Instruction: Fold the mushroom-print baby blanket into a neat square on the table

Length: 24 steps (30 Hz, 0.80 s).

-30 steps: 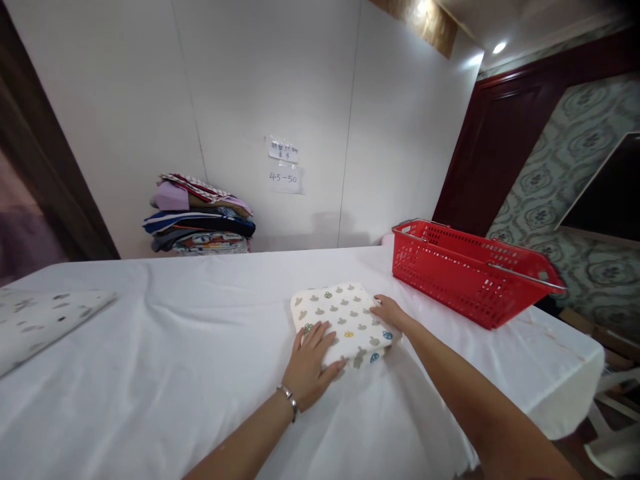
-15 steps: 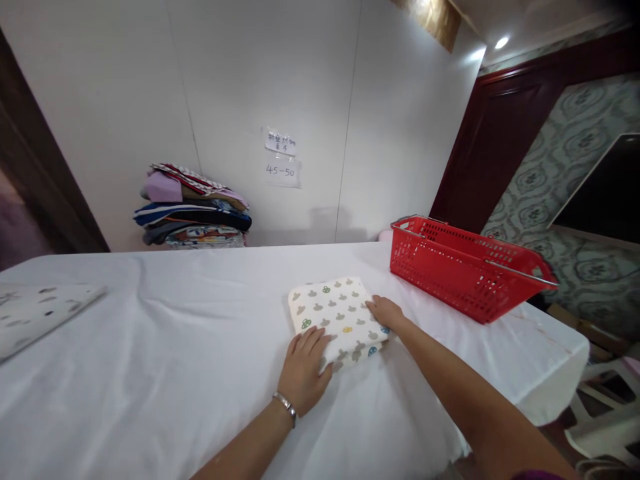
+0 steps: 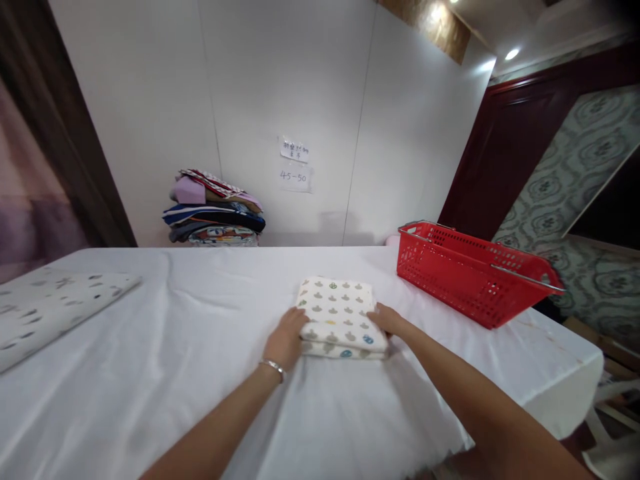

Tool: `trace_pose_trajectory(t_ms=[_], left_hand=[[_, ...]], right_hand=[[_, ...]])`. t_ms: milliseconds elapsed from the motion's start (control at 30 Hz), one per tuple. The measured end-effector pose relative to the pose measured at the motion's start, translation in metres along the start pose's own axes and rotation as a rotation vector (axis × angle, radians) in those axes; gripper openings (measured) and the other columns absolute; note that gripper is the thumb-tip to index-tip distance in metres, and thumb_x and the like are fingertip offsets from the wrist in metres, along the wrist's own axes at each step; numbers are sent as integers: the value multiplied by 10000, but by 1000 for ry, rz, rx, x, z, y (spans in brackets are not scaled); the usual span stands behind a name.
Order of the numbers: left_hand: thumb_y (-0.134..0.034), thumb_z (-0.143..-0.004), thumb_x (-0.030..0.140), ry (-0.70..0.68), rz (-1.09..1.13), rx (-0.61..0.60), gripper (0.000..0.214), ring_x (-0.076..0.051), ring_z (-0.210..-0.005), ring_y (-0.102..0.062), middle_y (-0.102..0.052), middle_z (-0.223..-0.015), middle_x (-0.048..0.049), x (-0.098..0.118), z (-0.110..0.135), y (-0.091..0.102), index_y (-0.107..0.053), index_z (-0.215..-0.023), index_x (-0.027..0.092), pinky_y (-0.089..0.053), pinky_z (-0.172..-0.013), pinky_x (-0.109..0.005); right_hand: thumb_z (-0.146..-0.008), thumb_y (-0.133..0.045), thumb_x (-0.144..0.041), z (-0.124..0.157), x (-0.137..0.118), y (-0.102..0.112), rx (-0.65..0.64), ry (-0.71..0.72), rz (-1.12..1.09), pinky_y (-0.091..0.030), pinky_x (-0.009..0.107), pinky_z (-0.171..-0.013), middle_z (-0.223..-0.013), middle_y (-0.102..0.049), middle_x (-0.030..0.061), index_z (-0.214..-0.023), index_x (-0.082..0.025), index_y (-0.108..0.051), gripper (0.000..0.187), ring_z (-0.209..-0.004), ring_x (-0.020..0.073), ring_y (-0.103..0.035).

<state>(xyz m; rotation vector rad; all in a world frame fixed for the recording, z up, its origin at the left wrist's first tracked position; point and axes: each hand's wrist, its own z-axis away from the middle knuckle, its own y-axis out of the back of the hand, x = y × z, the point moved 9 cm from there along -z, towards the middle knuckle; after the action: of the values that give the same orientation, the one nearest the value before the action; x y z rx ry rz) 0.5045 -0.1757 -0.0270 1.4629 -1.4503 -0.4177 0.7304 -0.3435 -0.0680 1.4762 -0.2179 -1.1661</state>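
Note:
A folded cream cloth printed with small grey and coloured shapes lies in the middle of the white-covered table. My left hand grips its left edge, fingers curled round the side and tucked partly underneath. My right hand grips the right edge in the same way, fingertips hidden under the fabric. A metal bracelet sits on my left wrist. The near edge of the cloth shows its stacked layers.
A red plastic basket with metal handles stands at the right of the table. Another patterned cloth lies at the far left. A stack of folded clothes sits against the white wall, near two paper notes.
Both hands slid from resting flat on top of the cloth to gripping its left and right edges. The cloth has turned squarer to me, and the camera shifted slightly.

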Motion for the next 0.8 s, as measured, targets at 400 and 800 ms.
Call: trace_pose_trajectory(t_ms=[400,800], left_hand=[[-412,-724,90,319,56,-2,506,-168,-1126,-508,-511,-1270,-16,-80,11,15,-478,-1209,214,-410,-969,-281],[-439,-725,120,484,4,-82,501,-206,-1022,-557,-611,-1116,-26,-97,22,14,-522,-1191,284,-441,-864,-313]], right_hand=[[-836,-413,-494,16,-55,35,265,186,235,-335,370,-932,-1223,-511,152,-1277,-140,-416,566,-1146,267,-444],[-854,-390,-491,-40,-55,-27,86,274,273,-235,379,-1021,-1412,-303,111,-1371,-156,-275,627,-1279,252,-282]])
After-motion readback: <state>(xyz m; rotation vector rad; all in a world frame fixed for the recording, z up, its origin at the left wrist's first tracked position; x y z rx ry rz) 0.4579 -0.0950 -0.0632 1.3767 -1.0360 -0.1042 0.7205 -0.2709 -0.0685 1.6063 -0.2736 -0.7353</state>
